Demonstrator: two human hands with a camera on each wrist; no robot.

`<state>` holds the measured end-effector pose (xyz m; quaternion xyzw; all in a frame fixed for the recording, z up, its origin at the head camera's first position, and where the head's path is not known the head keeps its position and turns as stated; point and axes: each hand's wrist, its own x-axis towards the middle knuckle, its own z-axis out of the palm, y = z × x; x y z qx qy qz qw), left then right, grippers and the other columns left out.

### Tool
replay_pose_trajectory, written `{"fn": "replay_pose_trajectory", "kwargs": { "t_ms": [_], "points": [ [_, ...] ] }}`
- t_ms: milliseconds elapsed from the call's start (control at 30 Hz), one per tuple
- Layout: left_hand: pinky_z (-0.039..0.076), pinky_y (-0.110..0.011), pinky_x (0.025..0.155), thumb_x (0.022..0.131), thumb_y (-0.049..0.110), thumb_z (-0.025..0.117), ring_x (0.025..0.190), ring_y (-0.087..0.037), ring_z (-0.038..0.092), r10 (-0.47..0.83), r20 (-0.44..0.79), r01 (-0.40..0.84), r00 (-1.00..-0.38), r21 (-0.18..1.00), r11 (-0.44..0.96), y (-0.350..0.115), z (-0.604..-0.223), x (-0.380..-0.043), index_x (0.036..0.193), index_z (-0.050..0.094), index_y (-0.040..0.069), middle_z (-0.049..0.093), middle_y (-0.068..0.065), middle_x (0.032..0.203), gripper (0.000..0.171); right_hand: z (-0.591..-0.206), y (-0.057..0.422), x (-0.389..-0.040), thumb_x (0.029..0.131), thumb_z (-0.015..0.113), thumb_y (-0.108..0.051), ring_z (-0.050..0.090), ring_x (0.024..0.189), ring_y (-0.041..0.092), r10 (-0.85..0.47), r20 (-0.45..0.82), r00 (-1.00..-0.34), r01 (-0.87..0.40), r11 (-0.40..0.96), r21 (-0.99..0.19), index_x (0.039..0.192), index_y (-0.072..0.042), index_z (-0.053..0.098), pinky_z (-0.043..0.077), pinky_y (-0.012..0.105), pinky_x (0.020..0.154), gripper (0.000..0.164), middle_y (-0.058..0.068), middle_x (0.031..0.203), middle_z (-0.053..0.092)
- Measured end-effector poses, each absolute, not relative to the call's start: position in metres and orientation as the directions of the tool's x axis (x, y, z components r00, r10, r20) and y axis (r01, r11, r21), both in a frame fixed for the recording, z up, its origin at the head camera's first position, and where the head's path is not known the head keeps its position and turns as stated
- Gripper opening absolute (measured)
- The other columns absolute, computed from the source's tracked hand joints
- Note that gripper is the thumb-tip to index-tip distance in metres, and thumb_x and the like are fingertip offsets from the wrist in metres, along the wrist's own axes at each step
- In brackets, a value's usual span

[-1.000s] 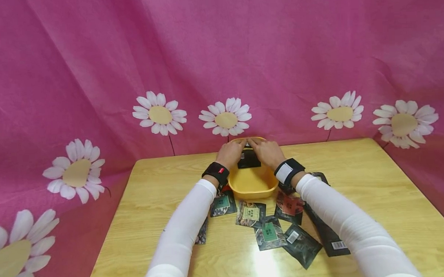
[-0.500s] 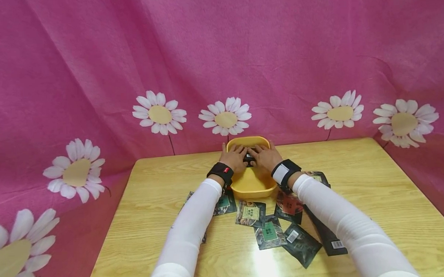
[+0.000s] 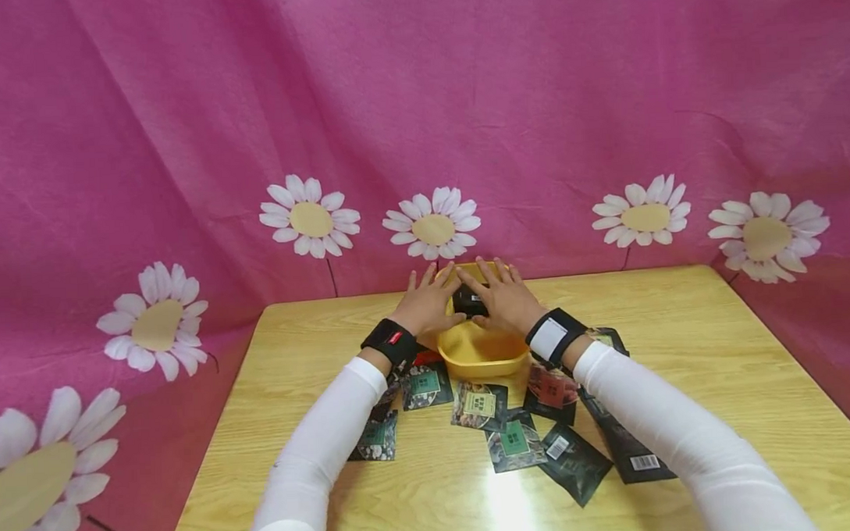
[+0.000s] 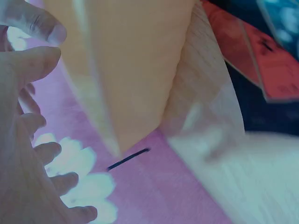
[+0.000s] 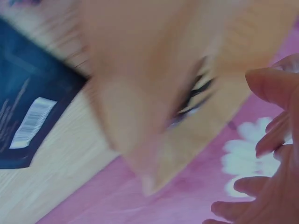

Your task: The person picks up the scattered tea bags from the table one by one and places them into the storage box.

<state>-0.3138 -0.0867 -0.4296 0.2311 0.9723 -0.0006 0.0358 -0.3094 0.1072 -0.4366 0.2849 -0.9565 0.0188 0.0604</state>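
Observation:
A yellow plastic basin point(image 3: 481, 361) stands at the back of the table, with a black packet point(image 3: 465, 301) in its far end. Over the basin's left side my left hand point(image 3: 421, 305) is spread, fingers straight and holding nothing. My right hand point(image 3: 507, 303) mirrors it on the right, fingers also spread and bare. Both thumbs point inward across the basin. In the left wrist view, the left hand point(image 4: 25, 135) is apart from the basin wall point(image 4: 135, 65). The right wrist view has the right hand point(image 5: 275, 144) above the basin, whose contents are blurred and mostly hidden.
Several flat food packets lie in front of the basin, among them a yellow-labelled one point(image 3: 480, 405), a green-labelled one point(image 3: 515, 440) and a red-labelled one point(image 3: 552, 391). A barcoded black packet point(image 3: 576, 462) and a long black one point(image 3: 631, 446) lie right. A pink flowered cloth point(image 3: 533, 137) hangs behind.
Both hands first held the black packet upright, then laid it down and pressed on it in the basin. Now they have lifted off it with fingers spread, the left hand moving outward.

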Motion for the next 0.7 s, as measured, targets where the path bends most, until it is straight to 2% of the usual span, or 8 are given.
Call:
{"fn": "replay_pose_trajectory", "kwargs": {
  "t_ms": [133, 333, 533, 700],
  "points": [
    [0.012, -0.063, 0.120, 0.090, 0.059, 0.059, 0.154, -0.036, 0.006, 0.448, -0.008, 0.447, -0.894, 0.021, 0.894, -0.114, -0.418, -0.284, 0.159, 0.015, 0.031, 0.006, -0.003, 0.167, 0.086, -0.423, 0.095, -0.290, 0.083, 0.073, -0.051, 0.021, 0.144, 0.055, -0.565, 0.132, -0.814, -0.573, 0.819, -0.025, 0.159, -0.030, 0.011, 0.025, 0.068, 0.112, 0.101, 0.021, 0.164, 0.014],
    [0.010, -0.065, 0.119, 0.090, 0.054, 0.061, 0.154, -0.036, 0.007, 0.447, 0.081, 0.449, -0.891, 0.015, 0.893, -0.156, -0.406, -0.234, 0.159, 0.016, 0.028, 0.011, -0.005, 0.167, 0.086, -0.409, 0.074, -0.261, 0.078, 0.075, -0.056, 0.020, 0.145, 0.054, -0.628, 0.172, -0.759, -0.643, 0.765, -0.040, 0.159, -0.033, 0.010, 0.029, 0.069, 0.110, 0.106, 0.018, 0.165, 0.013],
    [0.013, -0.066, 0.118, 0.088, 0.055, 0.064, 0.153, -0.037, 0.013, 0.389, 0.136, 0.396, -0.911, 0.027, 0.918, -0.199, -0.407, -0.185, 0.158, 0.023, 0.023, 0.018, -0.010, 0.165, 0.087, -0.410, 0.042, -0.227, 0.078, 0.074, -0.060, 0.007, 0.152, 0.043, -0.708, 0.166, -0.687, -0.724, 0.687, -0.065, 0.160, -0.027, 0.006, 0.025, 0.064, 0.115, 0.111, 0.013, 0.167, 0.000],
    [0.016, -0.066, 0.117, 0.083, 0.052, 0.072, 0.152, -0.037, 0.018, 0.314, 0.143, 0.327, -0.938, 0.075, 0.942, -0.230, -0.416, -0.145, 0.157, 0.027, 0.017, 0.021, -0.012, 0.164, 0.093, -0.420, 0.013, -0.197, 0.078, 0.072, -0.062, 0.008, 0.153, 0.039, -0.769, 0.149, -0.622, -0.783, 0.617, -0.080, 0.160, -0.022, 0.005, 0.026, 0.060, 0.117, 0.113, 0.012, 0.167, -0.001]
  ]
}}
